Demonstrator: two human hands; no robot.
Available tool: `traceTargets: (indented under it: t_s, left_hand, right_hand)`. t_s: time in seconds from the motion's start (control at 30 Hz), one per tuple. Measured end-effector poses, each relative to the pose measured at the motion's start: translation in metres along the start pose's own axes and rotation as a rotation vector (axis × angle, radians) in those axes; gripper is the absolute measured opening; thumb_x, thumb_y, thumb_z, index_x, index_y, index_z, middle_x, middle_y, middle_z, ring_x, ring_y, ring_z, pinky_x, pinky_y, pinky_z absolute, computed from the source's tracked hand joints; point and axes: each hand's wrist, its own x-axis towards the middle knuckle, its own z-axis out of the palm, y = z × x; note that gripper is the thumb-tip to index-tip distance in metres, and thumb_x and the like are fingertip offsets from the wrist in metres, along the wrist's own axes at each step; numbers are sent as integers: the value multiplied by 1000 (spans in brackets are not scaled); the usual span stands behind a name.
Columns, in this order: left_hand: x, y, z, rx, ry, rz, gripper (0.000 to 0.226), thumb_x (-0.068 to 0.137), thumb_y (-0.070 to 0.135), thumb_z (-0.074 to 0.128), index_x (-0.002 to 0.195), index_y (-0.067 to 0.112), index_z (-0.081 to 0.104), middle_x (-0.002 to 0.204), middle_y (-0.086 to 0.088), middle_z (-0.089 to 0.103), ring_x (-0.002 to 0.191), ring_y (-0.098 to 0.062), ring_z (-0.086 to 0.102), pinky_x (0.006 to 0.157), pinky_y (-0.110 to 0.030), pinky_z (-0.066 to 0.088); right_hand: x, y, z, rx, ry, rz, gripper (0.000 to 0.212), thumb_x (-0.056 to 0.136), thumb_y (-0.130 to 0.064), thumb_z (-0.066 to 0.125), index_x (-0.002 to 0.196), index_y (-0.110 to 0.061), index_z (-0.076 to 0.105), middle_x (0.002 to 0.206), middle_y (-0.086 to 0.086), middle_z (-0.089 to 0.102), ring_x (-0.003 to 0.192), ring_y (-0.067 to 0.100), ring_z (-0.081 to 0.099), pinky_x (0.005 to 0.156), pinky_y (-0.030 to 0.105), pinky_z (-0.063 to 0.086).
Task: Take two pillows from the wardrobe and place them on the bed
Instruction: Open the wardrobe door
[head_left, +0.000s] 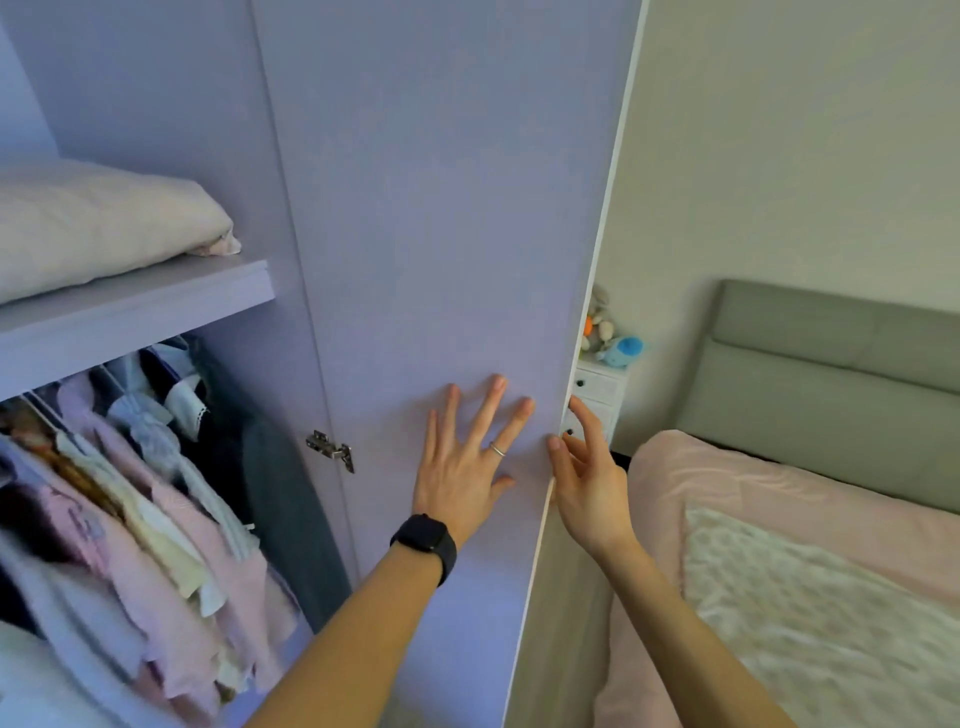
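Wardrobe door (441, 234) stood open, its inner face toward the camera. The left hand (462, 467) lay flat against that face with fingers spread wide, holding nothing. The right hand (584, 470), at the left hand's 3 o'clock, was loosely curled at the door's free edge, thumb on the inner side and fingers reaching round the edge; whether it gripped firmly could not be told. One pillow (98, 223) rested on the shelf (140, 306), at 10 o'clock from the hands and well apart from them; a second pillow was not visible. The bed (779, 519) lay at 3 to 4 o'clock, behind the door.

Probable hazards: the right fingers, wrapped round the edge, could be pinched if the door swung against the nightstand (597, 395) near it. The door, pushed too far, might strain its hinge (330, 449). With both hands on the door, neither was free for the pillow, whose overhanging corner could drag when pulled.
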Motion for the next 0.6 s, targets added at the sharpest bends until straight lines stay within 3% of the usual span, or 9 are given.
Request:
traceTargets:
  t_s: [0.17, 0.27, 0.33, 0.4, 0.47, 0.57, 0.6]
  left_hand:
    - [8, 7, 0, -40, -16, -7, 111, 79, 34, 78, 156, 37, -1, 165, 3, -9, 146, -49, 10, 110, -63, 31]
    - [-1, -1, -10, -121, -2, 21, 99, 83, 18, 68, 155, 40, 5, 166, 4, -5, 148, -40, 16, 113, -56, 27]
    - [-17, -14, -15, -184, -29, -36, 88, 87, 16, 62, 155, 41, 12, 166, 3, 3, 149, -30, 18, 116, -51, 22]
    - [-42, -32, -20, -262, -60, -188, 76, 90, 23, 59, 153, 40, 21, 164, 2, 16, 148, -25, 20, 119, -48, 23]
    - [-72, -54, -25, -262, -89, -313, 66, 91, 27, 61, 150, 33, 33, 158, -2, 31, 143, -26, 30, 114, -44, 31]
    - [-121, -90, -37, -200, -130, -453, 55, 90, 24, 63, 143, 22, 47, 147, -6, 48, 132, -28, 44, 108, -42, 39]
    - [-137, -102, -43, -176, -139, -513, 53, 91, 24, 63, 141, 21, 49, 145, -6, 49, 131, -27, 45, 108, -41, 39]
  right_hand:
    - [9, 4, 4, -19, 52, 20, 49, 104, -25, 50, 146, -48, 37, 87, -16, 70, 80, 6, 65, 65, 7, 44]
    - [-1, 2, 13, -17, 116, 52, 51, 103, -25, 51, 147, -46, 38, 90, -19, 69, 84, 1, 66, 67, 4, 43]
    - [-25, 6, 26, 21, 156, 77, 56, 99, -24, 57, 148, -43, 37, 120, -17, 65, 106, -2, 62, 87, 10, 45]
    - [-63, 15, 47, -18, 175, 53, 56, 94, -19, 65, 143, -36, 42, 144, -7, 45, 131, -2, 42, 103, 21, 38]
    - [-103, 20, 72, -79, 74, 33, 54, 92, -19, 69, 135, -41, 45, 146, -5, 39, 131, -7, 31, 102, 17, 33]
    - [-136, 21, 111, -136, -268, -43, 43, 94, -24, 66, 132, -39, 52, 141, -8, 49, 131, 8, 39, 105, 20, 35]
    - [-138, 16, 123, -140, -369, -70, 40, 95, -25, 65, 132, -37, 55, 141, -11, 50, 132, 10, 40, 105, 14, 31]
